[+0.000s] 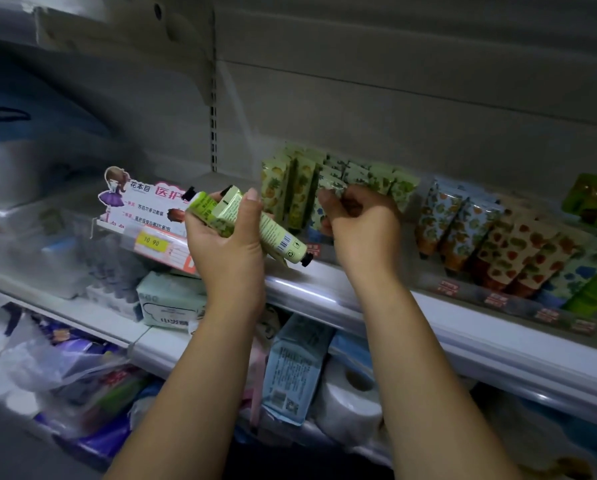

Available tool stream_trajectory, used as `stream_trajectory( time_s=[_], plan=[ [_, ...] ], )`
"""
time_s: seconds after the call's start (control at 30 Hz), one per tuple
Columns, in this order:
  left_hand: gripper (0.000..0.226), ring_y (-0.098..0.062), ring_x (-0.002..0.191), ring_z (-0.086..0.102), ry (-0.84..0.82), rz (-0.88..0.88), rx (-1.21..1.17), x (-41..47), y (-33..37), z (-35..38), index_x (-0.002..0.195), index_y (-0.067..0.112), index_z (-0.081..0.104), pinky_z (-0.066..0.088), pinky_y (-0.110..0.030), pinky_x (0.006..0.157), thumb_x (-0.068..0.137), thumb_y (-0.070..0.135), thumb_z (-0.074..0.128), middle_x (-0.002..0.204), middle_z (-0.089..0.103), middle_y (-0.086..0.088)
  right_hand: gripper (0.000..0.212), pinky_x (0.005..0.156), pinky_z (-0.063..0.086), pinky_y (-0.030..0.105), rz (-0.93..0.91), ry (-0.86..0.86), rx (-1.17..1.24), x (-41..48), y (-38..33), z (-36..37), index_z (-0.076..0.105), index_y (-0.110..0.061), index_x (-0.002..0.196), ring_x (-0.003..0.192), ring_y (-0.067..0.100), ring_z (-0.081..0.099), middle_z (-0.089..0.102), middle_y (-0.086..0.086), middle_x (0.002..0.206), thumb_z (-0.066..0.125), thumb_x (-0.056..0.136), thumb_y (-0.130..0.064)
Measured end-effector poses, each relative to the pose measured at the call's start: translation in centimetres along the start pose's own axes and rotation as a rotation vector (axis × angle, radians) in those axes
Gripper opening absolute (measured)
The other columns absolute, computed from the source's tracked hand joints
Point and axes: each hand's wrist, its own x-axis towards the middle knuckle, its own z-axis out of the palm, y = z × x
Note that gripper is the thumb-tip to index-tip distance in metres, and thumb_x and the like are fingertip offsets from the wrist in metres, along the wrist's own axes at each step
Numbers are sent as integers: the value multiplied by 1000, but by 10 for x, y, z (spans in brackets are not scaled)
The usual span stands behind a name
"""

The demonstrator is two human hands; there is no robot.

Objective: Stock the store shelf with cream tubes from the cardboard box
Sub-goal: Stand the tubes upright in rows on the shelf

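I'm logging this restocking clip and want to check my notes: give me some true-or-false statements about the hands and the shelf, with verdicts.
1. The left hand grips green tubes. True.
2. The right hand hangs empty below the shelf. False: it is up at the shelf, its fingers pinching a tube.
3. The shelved tubes all carry one print. False: several different prints show.
4. A yellow price tag sits left of the left hand. True.
5. A paper roll lies on the level below. True.
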Motion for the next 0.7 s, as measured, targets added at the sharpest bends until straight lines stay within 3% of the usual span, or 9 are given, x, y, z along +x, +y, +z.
stream_trajectory(
  time_s=[0.07,0.23,0.5,0.6,0.7],
  plan=[
    [38,-29,90,68,6,-1,12,0,0,0,101,24,54,58,-57,92,77,34,82,100,67,-19,37,56,48,25,-16,-6,-80,-3,0,1,61,-1,74,65,25,62,65,12,69,74,90,-32],
    [35,-30,90,68,-19,-17,30,-2,4,1,102,23,54,56,-60,93,80,31,81,111,66,-31,14,54,39,7,57,-60,-105,-11,1,5,66,-13,84,65,5,57,63,-5,73,77,88,-22],
    [37,-32,94,70,-33,-50,50,-1,6,1,103,24,55,56,-59,94,79,34,82,113,67,-29,26,65,50,28,62,-41,-61,-13,-1,0,67,1,80,78,30,67,69,13,76,76,89,-23],
    [41,-35,96,71,-35,-59,51,0,5,1,101,26,56,55,-61,94,73,41,84,112,68,-27,26,65,51,29,57,-54,-71,-15,-2,-2,66,-1,81,75,27,66,69,11,76,75,89,-24],
    [43,-31,93,70,-38,-69,50,0,5,1,99,26,57,55,-61,95,71,42,83,111,69,-26,25,56,41,19,52,-61,-117,-17,-3,-3,61,-10,74,63,14,57,63,1,68,75,90,-25]
  ],
)
